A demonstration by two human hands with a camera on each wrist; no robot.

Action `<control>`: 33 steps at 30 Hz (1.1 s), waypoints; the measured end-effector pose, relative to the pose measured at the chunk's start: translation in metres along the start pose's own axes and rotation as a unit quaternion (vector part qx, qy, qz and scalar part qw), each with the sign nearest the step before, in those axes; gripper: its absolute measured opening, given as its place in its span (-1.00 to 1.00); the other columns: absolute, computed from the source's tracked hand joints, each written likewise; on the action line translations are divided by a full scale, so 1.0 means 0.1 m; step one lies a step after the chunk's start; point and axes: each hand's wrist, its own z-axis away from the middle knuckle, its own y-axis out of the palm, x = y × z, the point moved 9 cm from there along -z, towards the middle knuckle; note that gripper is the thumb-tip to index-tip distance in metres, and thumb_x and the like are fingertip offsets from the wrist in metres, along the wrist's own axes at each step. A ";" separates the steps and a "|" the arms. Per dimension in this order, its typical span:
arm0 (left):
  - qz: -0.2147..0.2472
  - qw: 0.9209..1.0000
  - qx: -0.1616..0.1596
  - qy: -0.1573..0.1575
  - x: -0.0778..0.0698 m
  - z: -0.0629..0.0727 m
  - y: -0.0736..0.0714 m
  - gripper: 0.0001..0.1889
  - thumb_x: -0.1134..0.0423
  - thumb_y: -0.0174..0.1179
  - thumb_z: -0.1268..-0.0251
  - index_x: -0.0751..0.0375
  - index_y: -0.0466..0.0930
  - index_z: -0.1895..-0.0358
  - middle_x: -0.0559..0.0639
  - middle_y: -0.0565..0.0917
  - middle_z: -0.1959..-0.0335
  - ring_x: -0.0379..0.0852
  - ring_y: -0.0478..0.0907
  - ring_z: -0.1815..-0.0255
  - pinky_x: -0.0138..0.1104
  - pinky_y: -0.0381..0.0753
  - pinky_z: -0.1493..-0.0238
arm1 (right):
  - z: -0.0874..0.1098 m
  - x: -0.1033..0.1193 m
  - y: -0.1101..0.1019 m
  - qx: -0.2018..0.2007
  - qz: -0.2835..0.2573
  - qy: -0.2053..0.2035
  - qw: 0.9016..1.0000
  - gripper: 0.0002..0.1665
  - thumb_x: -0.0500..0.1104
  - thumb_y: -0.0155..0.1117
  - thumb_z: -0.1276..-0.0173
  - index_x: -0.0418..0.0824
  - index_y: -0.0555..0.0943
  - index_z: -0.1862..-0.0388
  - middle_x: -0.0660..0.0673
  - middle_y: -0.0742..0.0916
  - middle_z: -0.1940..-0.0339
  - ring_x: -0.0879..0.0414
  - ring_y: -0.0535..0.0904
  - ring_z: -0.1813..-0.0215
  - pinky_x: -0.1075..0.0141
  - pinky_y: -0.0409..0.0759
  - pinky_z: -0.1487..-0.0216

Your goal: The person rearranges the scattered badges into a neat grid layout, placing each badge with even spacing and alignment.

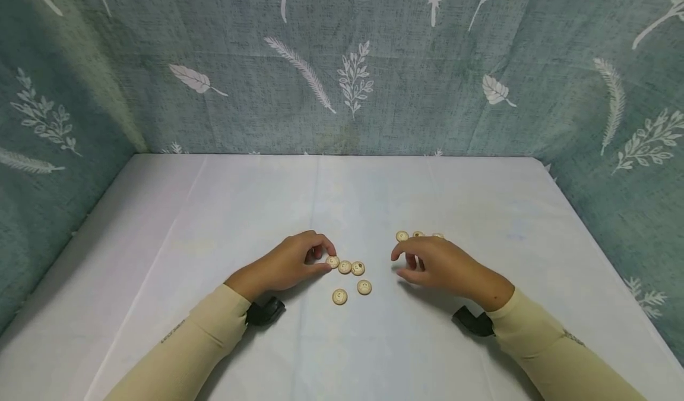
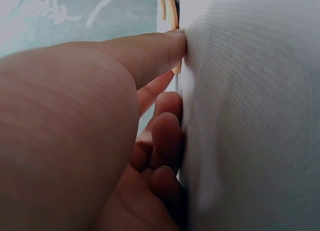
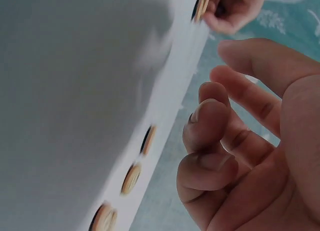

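The left hand pinches a pale button between thumb and forefinger. The button's circular face points up, at the left end of a three-button row running sideways. Two buttons lie nearer the person. The right hand, thumb and fingertips apart, is near three further buttons.

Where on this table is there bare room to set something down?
The broadest bare stretch of white table lies between the leafy backdrop and the row of three discs behind the right grip. Another lies between the left sleeve and right sleeve. It is crowded along that row and beside the left grip, where five discs cluster.
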 end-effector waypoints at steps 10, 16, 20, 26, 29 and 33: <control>0.000 1.000 0.001 0.002 0.02 -0.03 0.00 -0.78 0.16 0.39 -0.27 -0.03 0.61 0.07 -0.13 0.48 0.33 -0.22 0.38 0.31 -0.40 0.43 0.24 | -0.12 0.23 0.12 0.027 0.009 -0.003 1.000 -0.80 -0.12 0.43 -0.30 -0.04 0.68 0.11 0.18 0.56 0.47 0.37 0.36 0.47 0.47 0.41 0.41; 0.000 1.000 0.001 -0.001 0.01 -0.01 -0.01 -0.80 0.18 0.38 -0.28 -0.03 0.61 0.08 -0.11 0.49 0.33 -0.20 0.38 0.32 -0.38 0.43 0.24 | -0.19 0.35 0.19 0.032 0.010 -0.022 0.999 -0.78 -0.14 0.44 -0.28 -0.06 0.72 0.08 0.14 0.61 0.45 0.35 0.38 0.47 0.48 0.41 0.41; 0.001 1.000 0.005 -0.002 0.01 0.00 0.01 -0.80 0.17 0.38 -0.29 -0.03 0.61 0.08 -0.11 0.49 0.33 -0.20 0.38 0.32 -0.37 0.43 0.24 | -0.20 0.40 0.24 0.031 0.008 -0.026 0.999 -0.77 -0.15 0.44 -0.27 -0.04 0.75 0.08 0.14 0.62 0.44 0.34 0.43 0.45 0.48 0.42 0.39; 0.000 1.000 0.007 -0.002 0.01 -0.01 0.03 -0.80 0.15 0.37 -0.30 -0.05 0.61 0.07 -0.12 0.49 0.32 -0.21 0.38 0.32 -0.37 0.43 0.24 | -0.21 0.46 0.32 0.037 0.001 -0.040 0.999 -0.81 -0.09 0.42 -0.32 -0.01 0.76 0.09 0.13 0.62 0.43 0.31 0.48 0.40 0.48 0.44 0.33; -0.001 1.000 0.009 -0.002 0.01 -0.02 0.04 -0.80 0.15 0.37 -0.30 -0.05 0.61 0.07 -0.12 0.49 0.32 -0.21 0.38 0.32 -0.37 0.44 0.23 | -0.21 0.45 0.34 0.040 0.001 -0.037 0.999 -0.81 -0.09 0.43 -0.31 0.01 0.76 0.10 0.14 0.62 0.42 0.33 0.50 0.40 0.48 0.45 0.32; -0.005 1.000 0.004 -0.009 0.04 -0.01 0.01 -0.79 0.15 0.38 -0.29 -0.06 0.60 0.07 -0.14 0.48 0.32 -0.20 0.39 0.31 -0.37 0.45 0.23 | -0.22 0.45 0.34 0.040 0.002 -0.043 0.998 -0.78 -0.11 0.45 -0.29 0.01 0.75 0.08 0.13 0.65 0.39 0.33 0.53 0.36 0.47 0.49 0.29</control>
